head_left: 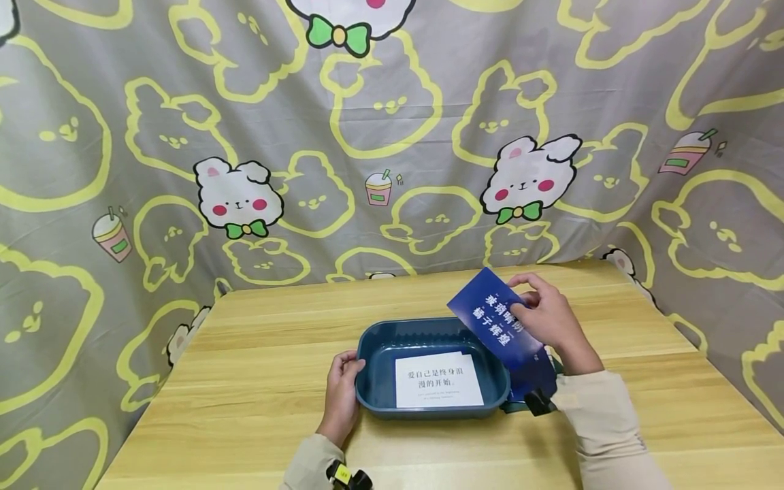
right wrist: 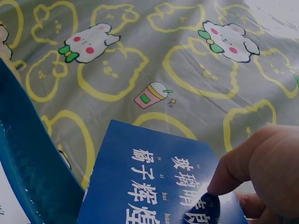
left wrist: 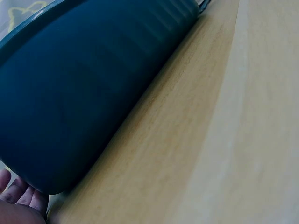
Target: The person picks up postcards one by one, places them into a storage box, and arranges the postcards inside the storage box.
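In the head view, the left end of the dark teal tray [head_left: 422,332] is held by the left hand [head_left: 341,391], thumb at the rim, apparently so that it is steadied on the desk [head_left: 257,354]. Over to the right: a blue card [head_left: 484,313] is pinched by the right hand [head_left: 548,316], thumb closed against fingers, at one long edge, so most of the print is seemingly spared. Its long axis is slanted, one short end aimed far and left, past the tray's far right corner. Between the hands, a white card [head_left: 437,395] is laid lengthwise in the tray; below the right hand, another blue card [head_left: 535,378] is seen.

In the left wrist view, the tray's long side is stretched away from bent fingers; grip firmness cannot be told.

In the right wrist view, the card's line-starting end is pointed towards the curtain [right wrist: 187,107].
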Motion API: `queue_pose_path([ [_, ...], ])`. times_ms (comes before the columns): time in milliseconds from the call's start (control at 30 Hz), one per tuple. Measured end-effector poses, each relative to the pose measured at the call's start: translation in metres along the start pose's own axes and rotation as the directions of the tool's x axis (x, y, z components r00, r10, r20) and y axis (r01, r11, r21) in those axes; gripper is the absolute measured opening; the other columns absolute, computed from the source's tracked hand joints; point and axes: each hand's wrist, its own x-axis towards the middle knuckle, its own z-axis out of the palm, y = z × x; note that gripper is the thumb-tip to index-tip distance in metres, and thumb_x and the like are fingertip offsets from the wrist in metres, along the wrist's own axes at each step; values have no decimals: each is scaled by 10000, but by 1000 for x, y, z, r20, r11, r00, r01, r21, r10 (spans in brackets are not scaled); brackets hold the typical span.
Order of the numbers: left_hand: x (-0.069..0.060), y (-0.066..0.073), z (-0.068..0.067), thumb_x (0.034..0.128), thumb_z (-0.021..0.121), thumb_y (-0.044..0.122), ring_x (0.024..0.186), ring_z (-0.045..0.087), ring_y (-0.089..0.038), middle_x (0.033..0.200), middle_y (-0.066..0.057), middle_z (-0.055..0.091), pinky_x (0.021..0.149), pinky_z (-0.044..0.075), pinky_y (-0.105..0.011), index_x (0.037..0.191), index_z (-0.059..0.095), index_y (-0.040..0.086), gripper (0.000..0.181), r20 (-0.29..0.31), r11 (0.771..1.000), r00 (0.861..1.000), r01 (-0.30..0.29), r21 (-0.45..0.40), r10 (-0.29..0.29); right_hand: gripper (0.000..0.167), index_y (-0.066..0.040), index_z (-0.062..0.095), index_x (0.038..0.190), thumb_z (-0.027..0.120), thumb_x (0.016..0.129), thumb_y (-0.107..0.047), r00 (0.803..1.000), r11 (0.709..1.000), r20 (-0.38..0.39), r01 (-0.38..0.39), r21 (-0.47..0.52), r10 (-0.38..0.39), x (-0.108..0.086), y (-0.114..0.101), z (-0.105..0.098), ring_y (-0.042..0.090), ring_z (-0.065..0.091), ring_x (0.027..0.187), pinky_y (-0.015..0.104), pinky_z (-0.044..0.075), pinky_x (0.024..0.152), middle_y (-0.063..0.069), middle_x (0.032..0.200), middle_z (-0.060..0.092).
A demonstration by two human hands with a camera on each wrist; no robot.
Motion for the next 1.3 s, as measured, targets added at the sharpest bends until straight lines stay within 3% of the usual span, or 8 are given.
queue_pose_path([
  [433,-2,3,1,951,508,50,1017,493,-144,1164,-146,513,869,414,-217,1166,474,-66,247,-1,1000,1000,-15,-11,15,345,-52,513,1254,561,913,-32,999,999,26,30,-17,-30,1,-2,8,274,635,802,354,499,679,230,1029,665],
  [767,0,0,-1,945,510,58,1041,495,-185,1156,-158,512,871,412,-198,1157,478,-64,247,2,1000,1000,-17,1,17,345,-58,518,1252,556,910,-28,998,997,25,65,-47,-64,0,-5,13,274,635,805,384,514,702,213,1019,669],
  [1300,0,1,0,947,499,52,1050,489,-206,1165,-167,507,875,413,-205,1161,476,-63,244,-9,1000,1000,-3,13,3,325,-80,548,1195,579,878,-16,990,990,89,115,-77,-108,1,-6,35,227,623,738,393,528,664,141,916,670],
])
